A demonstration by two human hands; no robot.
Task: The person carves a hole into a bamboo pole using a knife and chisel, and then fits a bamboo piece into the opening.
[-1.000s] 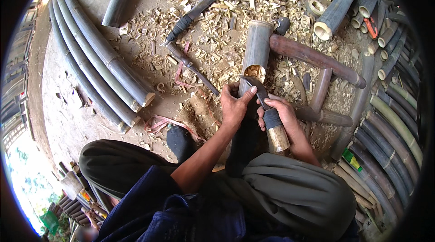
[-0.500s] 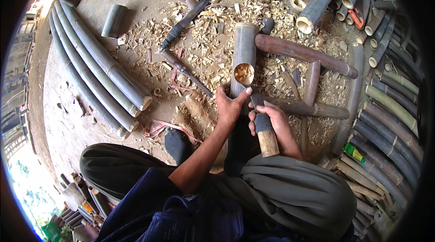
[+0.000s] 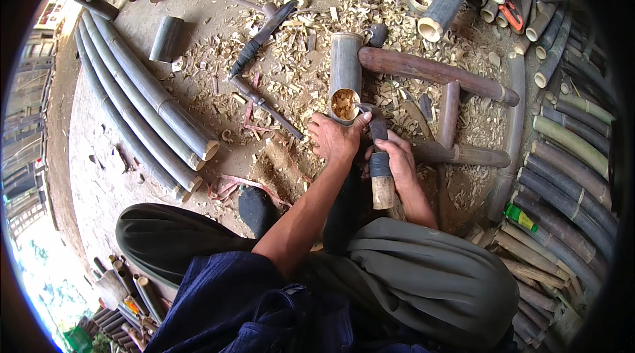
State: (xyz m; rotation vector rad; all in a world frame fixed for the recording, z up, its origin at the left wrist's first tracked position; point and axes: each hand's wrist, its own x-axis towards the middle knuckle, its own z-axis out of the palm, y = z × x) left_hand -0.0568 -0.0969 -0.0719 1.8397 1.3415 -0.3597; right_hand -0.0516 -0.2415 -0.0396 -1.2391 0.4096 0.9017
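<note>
A short, thick grey bamboo tube [image 3: 344, 65] lies between my feet, with a round hole cut in its upper side near my hands. My left hand [image 3: 335, 138] is closed round the tube's near end, thumb raised beside the blade at the hole's edge. In my right hand [image 3: 399, 160] is a knife [image 3: 381, 187] with a dark blade and a pale wooden handle bound in dark wrapping. Its blade points away from me and its tip is close to the hole's near right rim; whether it touches is unclear. Crumbly tan material shows inside the hole.
Reddish bamboo pieces [image 3: 436, 76] form a joined frame right of the tube. A large blade with a wrapped grip [image 3: 246, 56] lies left, among wood shavings [image 3: 311, 65]. Long bamboo poles [image 3: 142, 91] rest farther left; stacked bamboo [image 3: 569, 187] lines the right.
The knife's handle has swung to point more straight toward me, and its blade has come nearer the hole's rim. My left hand still grips the tube. The whole view has shifted slightly.
</note>
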